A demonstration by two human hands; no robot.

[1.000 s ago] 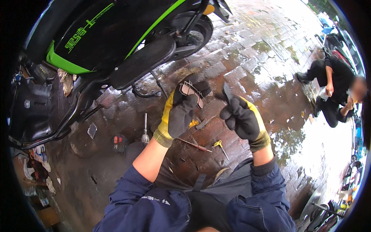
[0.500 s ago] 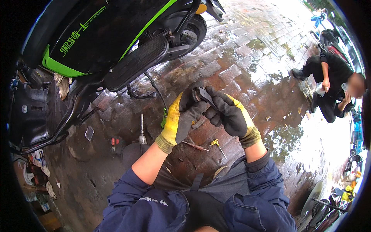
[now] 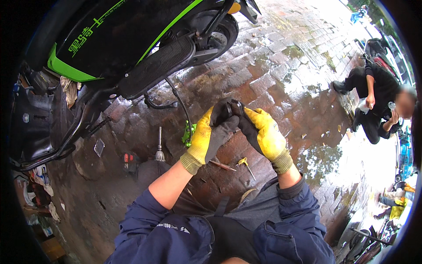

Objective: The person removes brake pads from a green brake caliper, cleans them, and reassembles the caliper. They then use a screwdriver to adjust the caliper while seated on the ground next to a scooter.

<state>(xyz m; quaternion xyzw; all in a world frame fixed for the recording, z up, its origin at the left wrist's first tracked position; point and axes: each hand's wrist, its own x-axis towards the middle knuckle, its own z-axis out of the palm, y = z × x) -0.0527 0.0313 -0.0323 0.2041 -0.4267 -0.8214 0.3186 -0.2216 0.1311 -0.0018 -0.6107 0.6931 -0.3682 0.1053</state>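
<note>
My left hand (image 3: 205,134) and my right hand (image 3: 268,134) meet above the paving, both in yellow gloves with black palms. Between them is a small black part (image 3: 236,108) with what looks like a flat edge. The fingers of my left hand are curled round it. My right hand is closed against its other side, with its fingertips mostly hidden. Dark gloves and dark part blend together, so the part's kind cannot be made out. Below the hands lie a yellow-handled T-shaped tool (image 3: 247,167) and a thin rod-like tool (image 3: 223,165).
A black and green electric scooter (image 3: 132,53) stands at the upper left, a bright green object (image 3: 187,134) below it. Beside my leg are a silver socket-like tool (image 3: 160,149) and a red and black tool (image 3: 130,162). A person (image 3: 373,97) crouches at the right on wet brick paving (image 3: 281,83).
My right hand has turned over, showing more of its yellow back, and its fingers have closed in on the black part. The part has tilted; my left hand keeps hold of it.
</note>
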